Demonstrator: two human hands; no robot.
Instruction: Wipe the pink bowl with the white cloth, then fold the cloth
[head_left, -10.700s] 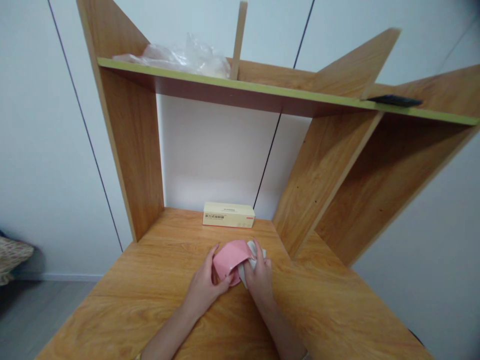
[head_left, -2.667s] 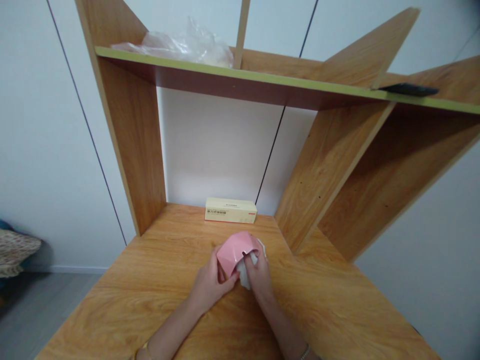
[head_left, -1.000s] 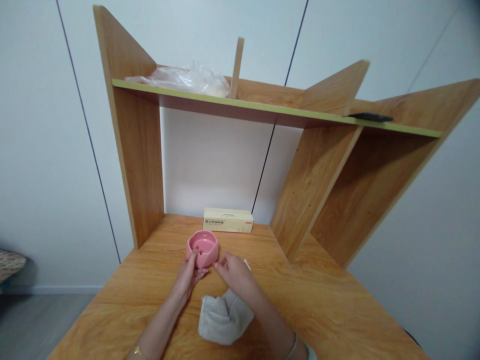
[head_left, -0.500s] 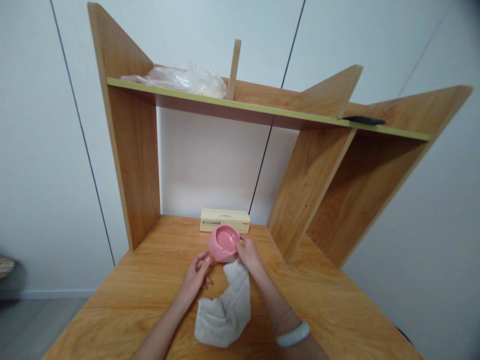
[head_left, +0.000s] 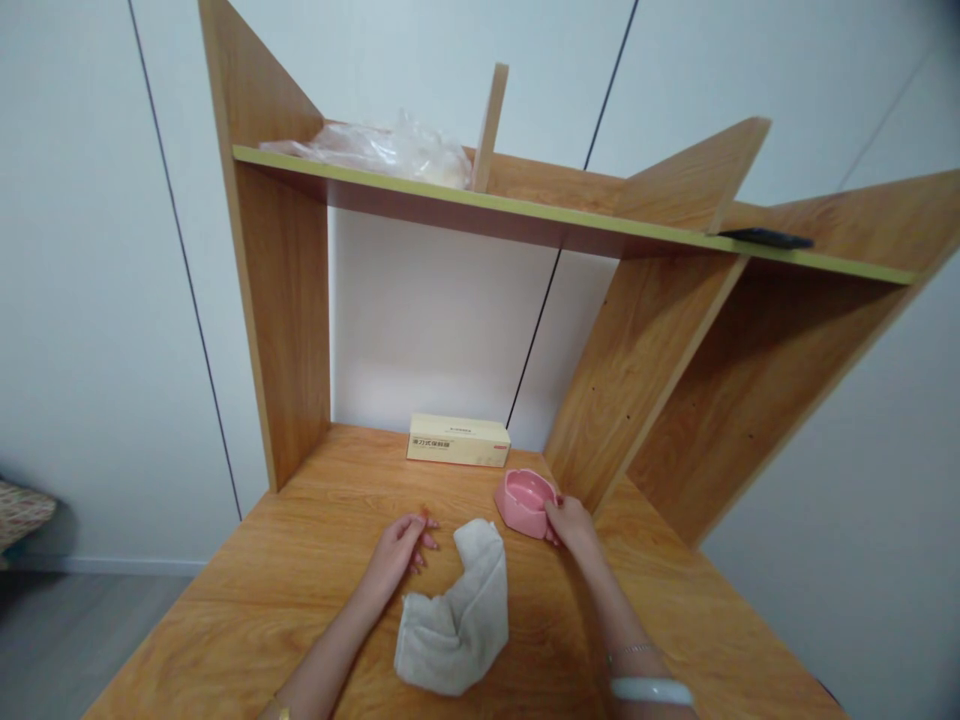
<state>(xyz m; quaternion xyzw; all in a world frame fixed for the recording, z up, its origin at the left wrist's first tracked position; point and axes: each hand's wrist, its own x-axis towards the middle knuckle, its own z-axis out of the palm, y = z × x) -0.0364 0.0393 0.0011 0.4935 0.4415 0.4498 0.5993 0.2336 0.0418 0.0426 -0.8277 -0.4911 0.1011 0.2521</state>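
Observation:
My right hand (head_left: 571, 526) grips a pink, faceted, ashtray-like dish (head_left: 523, 512) with a notched rim, thumb over the edge. The dish tilts a little towards me at the right of the desk; whether its base touches the wood is unclear. Some of the right fingers are hidden behind it. Further left, my left hand (head_left: 406, 545) rests low over the desk with its fingers bent and apart, and nothing shows in them. A folded grey cloth (head_left: 469, 620) lies in a curve between my two forearms.
A long cream box (head_left: 458, 441) with printed writing stands against the back wall. Wooden shelf panels (head_left: 289, 320) rise on both sides of the desk (head_left: 300, 590). On the upper shelf lie a clear plastic bag (head_left: 382, 152) and a dark flat object (head_left: 766, 238).
My right hand has carried the pink dish to the right, away from my left hand. The left hand has let go of it and stays near the same place. The view has shifted slightly.

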